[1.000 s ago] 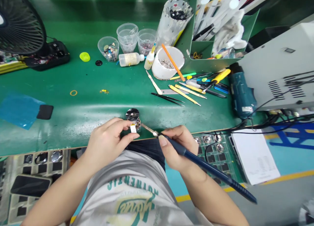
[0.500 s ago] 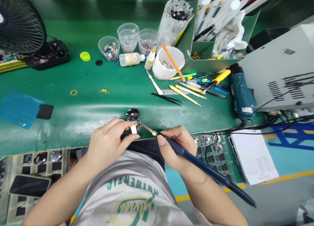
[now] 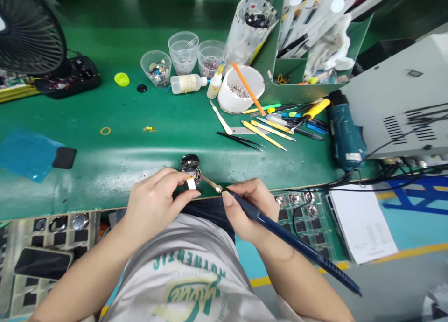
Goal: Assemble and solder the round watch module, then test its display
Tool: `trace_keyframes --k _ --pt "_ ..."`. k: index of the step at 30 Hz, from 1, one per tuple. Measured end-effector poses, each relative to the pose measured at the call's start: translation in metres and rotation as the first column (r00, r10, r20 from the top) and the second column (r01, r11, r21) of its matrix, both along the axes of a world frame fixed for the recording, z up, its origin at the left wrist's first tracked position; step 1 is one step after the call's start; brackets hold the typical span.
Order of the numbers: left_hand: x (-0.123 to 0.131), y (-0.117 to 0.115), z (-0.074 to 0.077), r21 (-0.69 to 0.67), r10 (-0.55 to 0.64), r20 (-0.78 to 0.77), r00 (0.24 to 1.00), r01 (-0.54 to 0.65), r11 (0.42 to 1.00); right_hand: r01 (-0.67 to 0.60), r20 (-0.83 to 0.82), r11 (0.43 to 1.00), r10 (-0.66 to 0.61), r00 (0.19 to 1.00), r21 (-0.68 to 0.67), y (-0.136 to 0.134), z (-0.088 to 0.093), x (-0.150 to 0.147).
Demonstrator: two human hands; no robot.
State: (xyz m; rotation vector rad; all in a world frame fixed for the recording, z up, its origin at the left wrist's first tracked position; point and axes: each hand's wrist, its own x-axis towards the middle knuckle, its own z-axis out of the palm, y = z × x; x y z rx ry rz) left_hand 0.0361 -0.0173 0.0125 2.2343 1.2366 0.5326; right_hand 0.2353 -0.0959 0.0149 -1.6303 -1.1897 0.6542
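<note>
Near the front edge of the bench, my left hand (image 3: 159,196) is closed, thumb and fingers pinching a small white rectangular part with a yellow edge (image 3: 191,184). That part lies against a small opened round device, whose glossy black disc (image 3: 190,162) tilts up behind it. The device's inner parts are partly hidden by my fingers. My right hand (image 3: 250,207) is wrapped round the dark blue handle of a soldering iron (image 3: 276,228). The iron's thin metal tip points left and reaches the right side of the device; whether it touches cannot be made out.
Black tweezers (image 3: 240,141) and several yellow-handled tools lie beyond my right hand. Behind stand clear cups (image 3: 156,69), a white pot (image 3: 241,88) and a green organiser (image 3: 304,91). A fan (image 3: 30,37) is at left, a teal heat gun (image 3: 346,133) at right.
My right hand and the soldering iron have shifted very slightly left. The left hand keeps the same grip at the round device.
</note>
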Motion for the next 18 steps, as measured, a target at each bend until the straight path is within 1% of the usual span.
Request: trace_keyframes --k 3,7,9,12,14,18 --pt "0.0 0.0 0.0 0.009 -0.005 -0.005 1.0 0.005 1.0 -0.005 0.024 0.999 0.004 1.0 0.041 0.001 -0.009 0.002" --pt "0.0 0.0 0.0 0.012 -0.012 -0.009 1.0 0.012 1.0 -0.047 0.056 0.993 0.041 0.998 0.107 0.003 -0.019 0.005" --pt "0.0 0.001 0.0 0.016 -0.009 -0.007 1.0 0.009 1.0 -0.024 0.033 0.993 0.02 0.999 0.115 0.002 -0.02 0.007" --pt "0.0 0.001 0.0 0.026 -0.008 -0.001 1.0 0.008 1.0 0.002 -0.033 0.986 0.004 0.999 0.166 0.001 -0.017 0.009" --pt "0.0 0.001 0.0 0.033 -0.01 0.004 1.0 0.01 0.999 -0.017 -0.057 0.981 0.029 0.998 0.193 0.0 -0.016 0.01" --pt "0.0 0.002 0.0 0.051 -0.021 0.01 1.0 0.021 0.998 -0.039 -0.101 0.98 0.06 0.993 0.195 0.0 -0.016 0.013"
